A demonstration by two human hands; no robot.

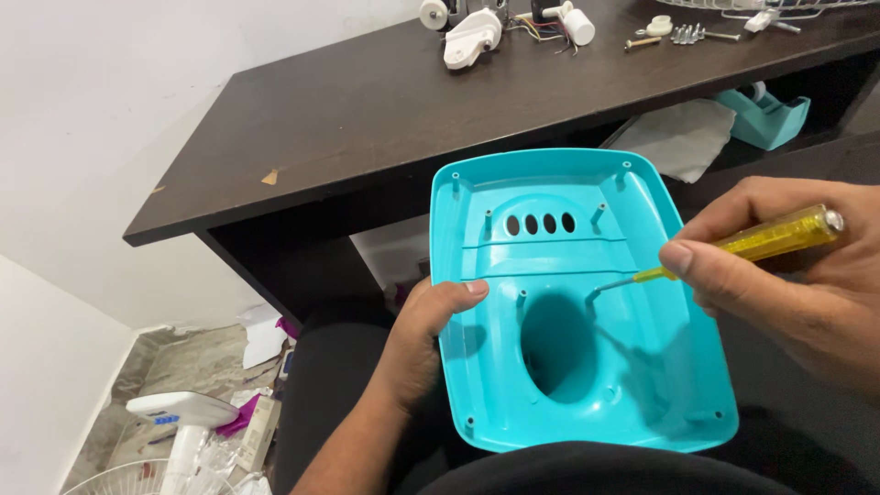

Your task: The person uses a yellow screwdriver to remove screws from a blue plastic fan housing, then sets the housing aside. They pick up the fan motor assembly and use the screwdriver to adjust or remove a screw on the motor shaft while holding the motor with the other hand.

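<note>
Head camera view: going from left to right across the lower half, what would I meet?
White fan base on the floor → left hand gripping the shell's edge → turquoise plastic shell → yellow screwdriver → right hand holding it.

Perhaps a small carton (259,431), floor, lower left

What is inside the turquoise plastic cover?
Inside the turquoise plastic cover: four oval slots, small screw posts, a deep oval hollow and the screwdriver tip. The hollow's bottom lies in shadow.
</note>
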